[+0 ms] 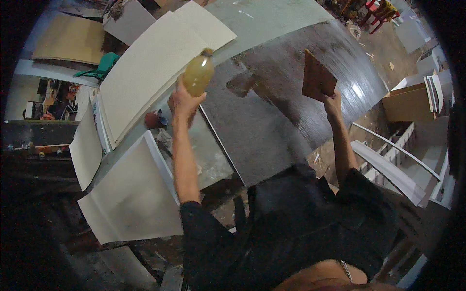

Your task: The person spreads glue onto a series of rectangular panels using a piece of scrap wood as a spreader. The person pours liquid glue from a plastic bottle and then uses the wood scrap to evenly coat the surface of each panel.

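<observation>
My left hand is closed round a translucent bottle of yellowish liquid, raised near the left edge of a dark grey panel. The bottle's narrow end points away from me. In my right hand is a flat brown rectangular board, gripped by its near corner over the panel's right part. I cannot tell whether the board touches the panel. The panel's right side shines as if wet, and darker patches run across its middle.
Pale sheets lie stacked left of the panel. A small reddish container stands beside my left forearm. A green object, perhaps a chair, is farther left. White strips and a brown carton stand at the right.
</observation>
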Tool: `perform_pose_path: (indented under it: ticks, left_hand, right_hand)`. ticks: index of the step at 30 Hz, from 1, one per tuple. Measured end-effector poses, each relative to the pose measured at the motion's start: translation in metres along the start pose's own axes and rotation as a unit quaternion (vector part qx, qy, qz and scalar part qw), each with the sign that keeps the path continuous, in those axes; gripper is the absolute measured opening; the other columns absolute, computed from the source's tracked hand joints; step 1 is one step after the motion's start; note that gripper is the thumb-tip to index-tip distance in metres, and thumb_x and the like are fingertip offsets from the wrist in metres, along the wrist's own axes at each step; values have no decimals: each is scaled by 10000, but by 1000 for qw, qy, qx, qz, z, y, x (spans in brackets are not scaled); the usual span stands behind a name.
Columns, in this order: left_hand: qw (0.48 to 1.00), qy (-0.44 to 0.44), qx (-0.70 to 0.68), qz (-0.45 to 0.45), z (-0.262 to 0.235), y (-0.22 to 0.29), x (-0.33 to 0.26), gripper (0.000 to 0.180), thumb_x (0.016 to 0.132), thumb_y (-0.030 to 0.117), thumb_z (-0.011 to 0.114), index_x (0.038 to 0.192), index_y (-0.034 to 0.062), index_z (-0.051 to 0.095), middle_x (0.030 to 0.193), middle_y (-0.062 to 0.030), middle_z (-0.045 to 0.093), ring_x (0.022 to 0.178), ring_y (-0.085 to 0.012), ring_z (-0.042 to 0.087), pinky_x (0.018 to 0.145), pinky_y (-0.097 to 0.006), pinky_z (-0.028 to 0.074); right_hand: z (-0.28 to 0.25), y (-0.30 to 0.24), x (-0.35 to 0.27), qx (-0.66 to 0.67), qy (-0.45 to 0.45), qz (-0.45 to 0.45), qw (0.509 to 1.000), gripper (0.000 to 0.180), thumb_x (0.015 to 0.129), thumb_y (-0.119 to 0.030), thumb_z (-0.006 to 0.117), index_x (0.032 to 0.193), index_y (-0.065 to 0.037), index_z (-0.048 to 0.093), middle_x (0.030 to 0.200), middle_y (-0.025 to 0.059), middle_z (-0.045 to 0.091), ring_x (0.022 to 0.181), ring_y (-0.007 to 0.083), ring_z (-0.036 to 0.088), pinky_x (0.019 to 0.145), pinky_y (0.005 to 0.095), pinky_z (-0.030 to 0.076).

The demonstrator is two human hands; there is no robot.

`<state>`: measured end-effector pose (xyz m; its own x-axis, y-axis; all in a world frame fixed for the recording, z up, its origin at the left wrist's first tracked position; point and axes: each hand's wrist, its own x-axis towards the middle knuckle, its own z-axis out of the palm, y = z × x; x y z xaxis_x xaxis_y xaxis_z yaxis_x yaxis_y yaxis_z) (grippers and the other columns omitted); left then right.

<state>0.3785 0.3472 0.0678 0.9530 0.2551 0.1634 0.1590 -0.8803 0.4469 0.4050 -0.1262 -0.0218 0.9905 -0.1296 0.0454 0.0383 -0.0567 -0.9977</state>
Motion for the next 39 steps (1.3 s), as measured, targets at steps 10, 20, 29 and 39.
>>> perform_pose_path:
  ticks: [10, 20, 29, 39]
  left_hand:
    - [906, -200, 350, 128, 29, 53, 84, 940, 597, 264, 886, 1398, 87, 429, 1060, -145, 695, 992, -332, 684, 815, -479, 559]
    - [881, -173, 387, 209, 49, 57, 106, 974, 578, 270, 918, 1401, 88, 431, 1014, -101, 709, 941, -290, 705, 731, -445, 564]
    - [876, -153, 397, 229, 67, 67, 118, 892, 580, 229, 911, 1344, 70, 478, 1031, -122, 692, 927, -276, 707, 714, -413, 575]
    - [877, -155, 388, 238, 79, 64, 132, 784, 607, 242, 910, 1232, 87, 462, 1025, -146, 670, 903, -330, 701, 704, -456, 568]
  right_hand:
    - [-72, 21, 11, 53, 37, 20, 998, 264, 781, -57, 609, 1033, -5, 670, 965, 21, 666, 859, 115, 612, 785, 290, 490]
    - [-110, 46, 14, 69, 47, 37, 996, 284, 783, -59, 598, 1057, -10, 656, 971, 22, 665, 866, 131, 611, 795, 295, 480]
    - [-104, 41, 7, 52, 62, 41, 996, 210, 800, -61, 612, 996, 2, 655, 928, 23, 669, 823, 122, 602, 758, 295, 476]
    - [-125, 42, -10, 16, 55, 101, 993, 375, 787, -85, 628, 1145, 24, 632, 1066, 58, 673, 960, 149, 636, 849, 302, 494]
